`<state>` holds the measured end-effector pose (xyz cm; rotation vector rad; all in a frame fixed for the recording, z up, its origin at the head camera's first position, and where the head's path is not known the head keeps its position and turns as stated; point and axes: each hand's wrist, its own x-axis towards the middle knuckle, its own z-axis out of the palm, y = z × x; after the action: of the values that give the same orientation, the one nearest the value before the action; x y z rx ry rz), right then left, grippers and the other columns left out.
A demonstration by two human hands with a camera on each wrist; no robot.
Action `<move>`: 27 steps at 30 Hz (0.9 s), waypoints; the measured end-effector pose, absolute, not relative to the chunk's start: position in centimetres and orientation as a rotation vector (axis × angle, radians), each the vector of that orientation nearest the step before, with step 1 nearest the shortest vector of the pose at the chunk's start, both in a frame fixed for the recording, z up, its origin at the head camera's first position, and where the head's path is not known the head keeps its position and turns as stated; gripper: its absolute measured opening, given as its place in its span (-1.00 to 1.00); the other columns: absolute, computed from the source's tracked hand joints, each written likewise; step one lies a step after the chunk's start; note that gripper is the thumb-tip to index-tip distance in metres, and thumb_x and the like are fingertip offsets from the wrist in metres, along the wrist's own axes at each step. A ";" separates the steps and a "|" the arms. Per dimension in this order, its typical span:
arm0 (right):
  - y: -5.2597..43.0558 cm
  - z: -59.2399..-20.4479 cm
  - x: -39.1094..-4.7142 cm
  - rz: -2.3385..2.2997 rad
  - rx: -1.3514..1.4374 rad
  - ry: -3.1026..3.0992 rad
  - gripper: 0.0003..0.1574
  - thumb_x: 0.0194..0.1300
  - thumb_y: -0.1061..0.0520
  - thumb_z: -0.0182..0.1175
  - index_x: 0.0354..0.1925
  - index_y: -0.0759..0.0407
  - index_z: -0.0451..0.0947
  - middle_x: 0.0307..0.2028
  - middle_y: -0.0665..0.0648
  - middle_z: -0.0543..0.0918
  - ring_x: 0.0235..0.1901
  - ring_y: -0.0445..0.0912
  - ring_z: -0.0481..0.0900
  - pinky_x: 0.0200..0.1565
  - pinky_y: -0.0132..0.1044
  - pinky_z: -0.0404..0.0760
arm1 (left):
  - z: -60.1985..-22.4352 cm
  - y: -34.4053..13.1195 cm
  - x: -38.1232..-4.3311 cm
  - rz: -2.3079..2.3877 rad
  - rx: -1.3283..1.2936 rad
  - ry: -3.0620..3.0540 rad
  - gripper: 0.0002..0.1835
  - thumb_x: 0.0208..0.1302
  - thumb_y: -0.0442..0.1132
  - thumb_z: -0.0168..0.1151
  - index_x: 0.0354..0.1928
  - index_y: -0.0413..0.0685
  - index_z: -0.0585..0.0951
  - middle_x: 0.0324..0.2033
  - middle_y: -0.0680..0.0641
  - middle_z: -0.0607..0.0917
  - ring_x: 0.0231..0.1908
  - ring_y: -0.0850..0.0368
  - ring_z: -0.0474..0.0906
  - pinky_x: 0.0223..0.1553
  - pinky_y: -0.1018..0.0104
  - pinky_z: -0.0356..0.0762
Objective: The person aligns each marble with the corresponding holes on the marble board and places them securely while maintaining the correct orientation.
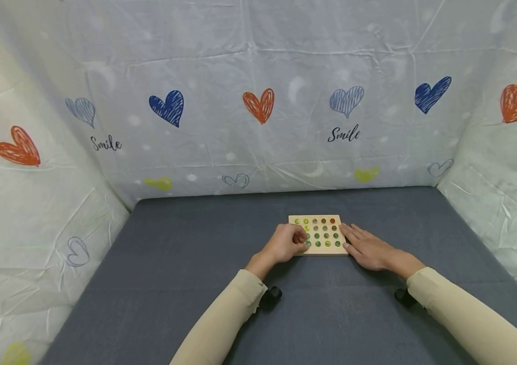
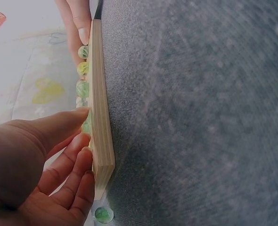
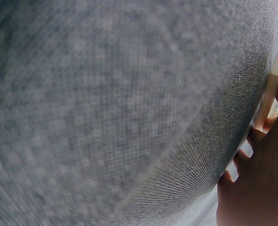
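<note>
A wooden board [image 1: 322,251] lies flat on the table, with rows of glass marbles [image 1: 328,243] in green, yellow and reddish tones on its top. At its near left corner my left hand [image 1: 287,242] pinches a green marble [image 2: 86,127] between thumb and fingertips, at the board's surface. The other left fingers curl beside the board's edge. Against the right side of the board rests my right hand [image 1: 370,249], its fingers stretched out and touching the edge. Another green marble [image 2: 104,215] sits on the table past the board's left end; the left hand hides it in the head view.
A dark grey cloth covers the table [image 1: 185,263]. White curtains [image 1: 208,147] printed with hearts stand behind and on both sides. Dark wrist cameras [image 1: 269,296] sit under the cuffs of both light sleeves.
</note>
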<state>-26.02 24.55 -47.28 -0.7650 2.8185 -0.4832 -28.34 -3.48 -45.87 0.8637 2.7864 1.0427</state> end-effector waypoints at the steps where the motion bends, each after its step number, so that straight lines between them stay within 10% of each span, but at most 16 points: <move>1: 24.6 -47.3 -26.1 -0.481 -0.765 2.823 -0.21 0.69 -0.10 -0.25 0.61 0.30 -0.12 0.60 0.33 -0.05 0.57 0.30 -0.11 0.49 0.22 -0.04 | -45.9 -3.5 -28.3 1.043 0.868 2.784 -0.88 0.29 -0.33 0.45 -0.18 -0.17 0.72 -0.34 -0.03 0.70 -0.35 0.20 0.57 -0.25 0.34 0.55; 27: 24.9 -47.6 -26.2 -0.472 -0.813 2.832 -0.19 0.70 -0.13 -0.26 0.61 0.31 -0.11 0.60 0.34 -0.03 0.57 0.31 -0.11 0.49 0.21 -0.05 | -43.9 -8.2 -28.8 1.091 0.752 2.905 -0.67 0.38 -0.26 0.38 0.12 -0.22 0.64 -0.03 -0.14 0.67 -0.12 -0.01 0.63 -0.10 0.12 0.61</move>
<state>-26.22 24.93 -47.63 -0.8130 2.8322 -0.4720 -28.76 -8.15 -43.95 0.7522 2.9050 1.0914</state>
